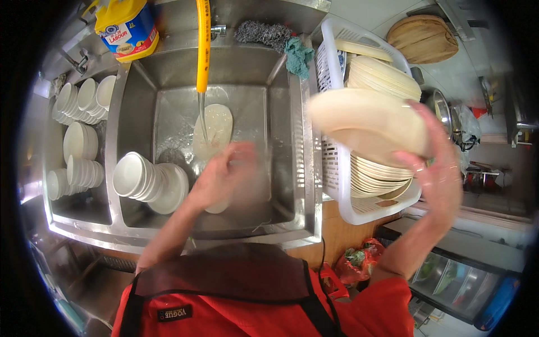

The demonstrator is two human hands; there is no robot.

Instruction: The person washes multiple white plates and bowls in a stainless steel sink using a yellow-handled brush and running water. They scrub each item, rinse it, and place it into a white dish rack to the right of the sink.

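Note:
My right hand (438,156) grips the edge of a cream oval plate (366,118), blurred by motion, over a white plastic basket (347,202) of stacked plates (379,177). My left hand (227,172), also blurred, is over the steel sink (252,118); its fingers look partly bent, and whether it holds anything is unclear. Water runs from a yellow hose (203,50) onto an oval plate (217,122) in the sink. Part of a pale plate shows below my left hand. Stacked white bowls (137,177) lean on round plates (174,189) at the sink's left side.
A left basin holds more white bowls and plates (80,141). Along the back stand a Labour detergent jug (128,33), steel wool (263,36) and a green scouring cloth (298,57). A round wooden board (422,39) lies beyond the basket. Red plastic bags (362,261) sit below it.

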